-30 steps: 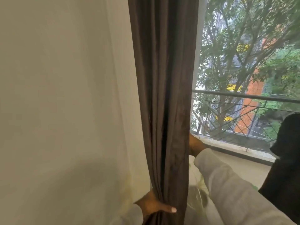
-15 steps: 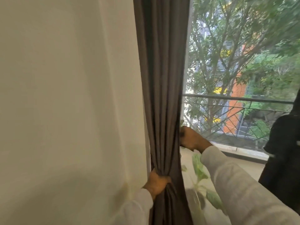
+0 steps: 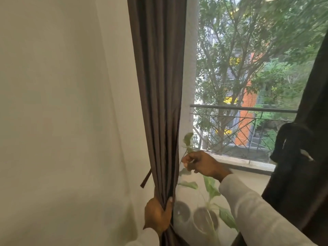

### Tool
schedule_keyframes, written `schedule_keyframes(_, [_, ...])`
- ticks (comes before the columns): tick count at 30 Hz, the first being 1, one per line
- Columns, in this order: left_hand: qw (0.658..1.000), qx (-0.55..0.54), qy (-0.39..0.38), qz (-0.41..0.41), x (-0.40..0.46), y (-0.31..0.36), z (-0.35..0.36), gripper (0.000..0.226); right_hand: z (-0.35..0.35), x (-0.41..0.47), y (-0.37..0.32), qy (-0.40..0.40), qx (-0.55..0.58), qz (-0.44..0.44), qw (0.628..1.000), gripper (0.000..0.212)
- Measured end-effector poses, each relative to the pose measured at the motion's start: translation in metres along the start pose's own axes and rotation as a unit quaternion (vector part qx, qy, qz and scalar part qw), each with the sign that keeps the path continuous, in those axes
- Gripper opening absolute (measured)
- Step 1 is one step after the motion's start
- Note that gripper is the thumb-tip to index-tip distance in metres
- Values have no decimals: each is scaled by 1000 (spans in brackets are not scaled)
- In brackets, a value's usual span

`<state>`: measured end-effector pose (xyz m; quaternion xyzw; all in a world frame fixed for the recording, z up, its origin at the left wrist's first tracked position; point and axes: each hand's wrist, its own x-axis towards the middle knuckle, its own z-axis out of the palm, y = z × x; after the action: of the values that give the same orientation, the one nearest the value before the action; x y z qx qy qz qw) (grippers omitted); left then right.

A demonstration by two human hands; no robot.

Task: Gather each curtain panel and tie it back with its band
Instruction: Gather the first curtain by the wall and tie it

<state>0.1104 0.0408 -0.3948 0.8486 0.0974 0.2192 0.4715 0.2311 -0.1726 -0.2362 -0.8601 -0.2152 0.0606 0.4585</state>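
Note:
A dark brown curtain panel (image 3: 158, 89) hangs gathered in folds beside the window's left edge. My left hand (image 3: 157, 214) grips the bunched fabric low down, thumb on the right side. A thin brown band (image 3: 145, 178) dangles from the panel's left edge, just above that hand. My right hand (image 3: 202, 164) is off the curtain, right of it, with its fingers loosely curled; I cannot tell if it holds anything. Another dark curtain panel (image 3: 301, 157) hangs at the right edge, pinched in at mid height.
A cream wall (image 3: 62, 112) fills the left. Behind a sheer white curtain (image 3: 190, 201) stand two dark pots (image 3: 205, 217) with green leafy plants. Outside the window are a balcony railing (image 3: 245, 109) and trees.
My right hand has come away from the curtain's right edge and moved right. My left hand slid lower on the gathered fabric. The band now shows at the panel's left edge.

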Motion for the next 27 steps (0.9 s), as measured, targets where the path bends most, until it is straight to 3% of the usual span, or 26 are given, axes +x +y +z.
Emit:
schedule_keyframes(3, [993, 68, -88, 46, -11, 4, -6, 123, 2, 4, -1, 1, 12, -11, 1000, 12])
schedule_keyframes(6, [983, 164, -9, 81, -1, -4, 4, 67, 4, 3, -12, 10, 59, -44, 997, 10])
schedule_keyframes(7, [974, 211, -22, 76, 5, -1, 7, 50, 6, 1, -16, 14, 102, -52, 993, 18])
schedule_keyframes(9, [954, 288, -26, 85, 18, -2, 14, 37, 12, -4, -26, -4, 196, -61, 979, 39])
schedule_keyframes(12, [949, 307, -59, 45, 24, 3, 17, 34, 27, -4, -35, -45, 149, -97, 983, 52])
schedule_keyframes(15, [966, 249, -60, 33, 18, 9, 22, 43, 36, 7, -40, 28, 92, -103, 990, 37])
schedule_keyframes(19, [997, -10, -58, -43, 19, 26, 21, 34, 26, 24, -35, 99, 54, -99, 989, 26])
schedule_keyframes(22, [979, -180, -74, -51, 31, 46, 23, 56, 19, 30, -39, 100, 24, -95, 990, 26])
schedule_keyframes(25, [983, -180, -30, -28, 37, 63, 31, 59, 16, 34, -45, 85, 9, -73, 994, 30])
schedule_keyframes(27, [999, -40, -20, -10, 34, 68, 30, 65, 17, 32, -49, 55, 1, -52, 997, 31])
